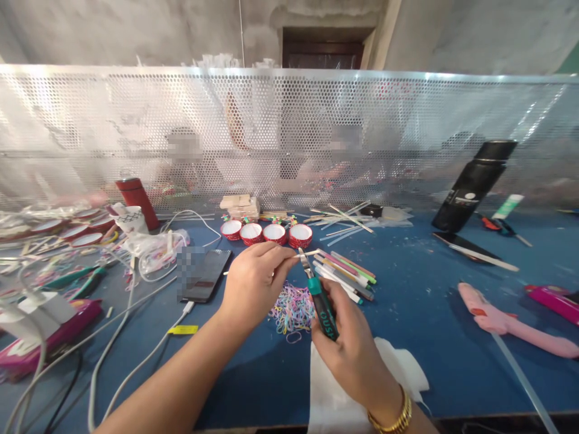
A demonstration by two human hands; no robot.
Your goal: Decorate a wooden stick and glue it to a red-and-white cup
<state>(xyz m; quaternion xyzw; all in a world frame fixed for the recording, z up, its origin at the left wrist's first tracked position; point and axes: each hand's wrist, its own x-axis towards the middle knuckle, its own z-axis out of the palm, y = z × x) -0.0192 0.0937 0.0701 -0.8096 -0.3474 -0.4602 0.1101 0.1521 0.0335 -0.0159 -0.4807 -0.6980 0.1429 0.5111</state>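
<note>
My left hand (256,280) is closed on a thin pale stick (310,254), pinching it between thumb and fingers. My right hand (348,343) is wrapped round cutting pliers (320,298) with black and green handles. The pliers' metal tip is at the stick, just right of my left fingertips; whether the jaws touch it I cannot tell. Below lies a heap of pastel rubber bands (292,310). Several coloured felt-tip pens (346,274) lie behind my right hand. Red-sided round pieces with white tops (275,234) stand in a row beyond my hands.
A phone (208,276) and white cables (131,301) lie to the left. A red bottle (137,202) stands behind them. On the right are a black flask (473,187) and a pink glue gun (511,322). A perforated metal screen (289,138) closes off the back.
</note>
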